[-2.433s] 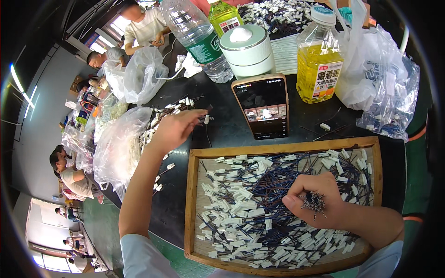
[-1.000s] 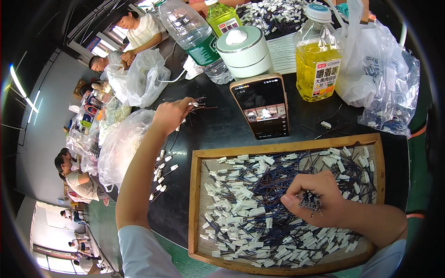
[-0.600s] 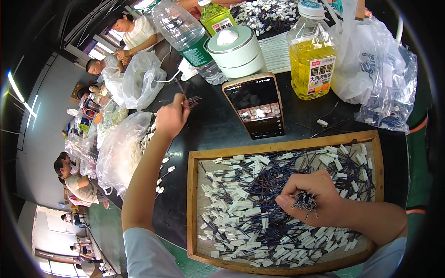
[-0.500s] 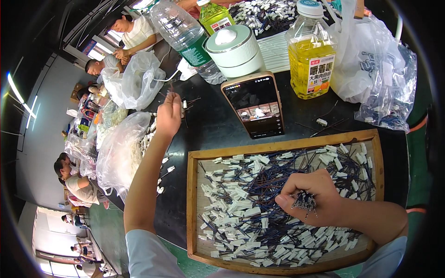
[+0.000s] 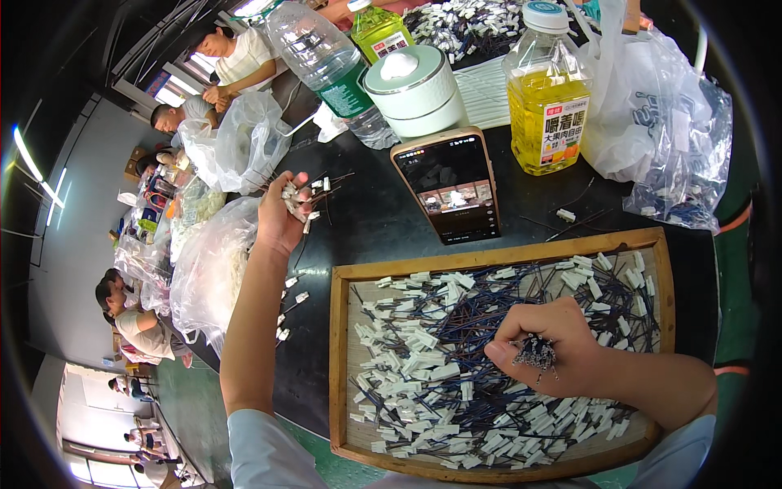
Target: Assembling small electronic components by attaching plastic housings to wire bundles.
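Over the wooden tray [image 5: 336, 359], my right hand [image 5: 562, 346] is closed in a fist round a bundle of dark wires [image 5: 535, 352], their metal tips bunched at the thumb. Beneath it the tray holds many small white connectors [image 5: 423, 338] with blue and brown wires. My left hand [image 5: 281, 216] is at the table's left part, palm turned up, fingers curled round several white wired connectors [image 5: 295, 198]. More connectors [image 5: 321, 186] lie right beside its fingertips; which of these it touches I cannot tell.
A phone [image 5: 450, 191] leans upright against a pale green round canister [image 5: 414, 94] behind the tray. Yellow drink bottles, a clear water bottle [image 5: 322, 61] and plastic bags [image 5: 627, 106] stand around it. Loose connectors [image 5: 285, 310] lie left of the tray; people sit farther off.
My left hand has turned from a raised pinch to palm up, slightly left and lower, and white connectors now show in its fingers. My right hand stays put with the wire bundle.
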A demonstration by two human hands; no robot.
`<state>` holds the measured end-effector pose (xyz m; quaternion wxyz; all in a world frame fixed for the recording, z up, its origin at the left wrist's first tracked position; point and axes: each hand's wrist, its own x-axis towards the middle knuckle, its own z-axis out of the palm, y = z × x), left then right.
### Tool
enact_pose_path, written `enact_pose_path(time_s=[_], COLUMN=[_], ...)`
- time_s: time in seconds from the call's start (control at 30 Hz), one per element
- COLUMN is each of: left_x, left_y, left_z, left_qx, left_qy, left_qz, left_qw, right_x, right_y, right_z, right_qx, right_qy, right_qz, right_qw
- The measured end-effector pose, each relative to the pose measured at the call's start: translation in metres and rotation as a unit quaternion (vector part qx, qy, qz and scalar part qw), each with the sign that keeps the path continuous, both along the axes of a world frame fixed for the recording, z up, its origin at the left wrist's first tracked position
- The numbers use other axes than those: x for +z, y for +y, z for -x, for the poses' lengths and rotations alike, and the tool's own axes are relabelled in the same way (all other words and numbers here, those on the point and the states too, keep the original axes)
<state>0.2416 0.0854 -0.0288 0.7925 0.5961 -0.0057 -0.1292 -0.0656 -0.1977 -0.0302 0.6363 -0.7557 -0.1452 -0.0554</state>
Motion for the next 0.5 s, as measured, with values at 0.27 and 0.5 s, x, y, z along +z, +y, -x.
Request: enact_pose_path(time_s=[0.27, 0.5], left_x=[-0.006, 0.003], left_y=[0.009, -0.005], left_z=[0.002, 0.005], left_qx=[-0.074, -0.059], left_qy=[0.111, 0.013], left_qz=[-0.053, -0.303], left_qw=[0.990, 0.951], right_x=[0.000, 0.001], right_y=[0.000, -0.001], right_z=[0.000, 0.000], right_qx=[-0.006, -0.003], right_qy=[0.004, 0.012], right_qz=[0.001, 0.010], right_qw=[1.000, 1.000])
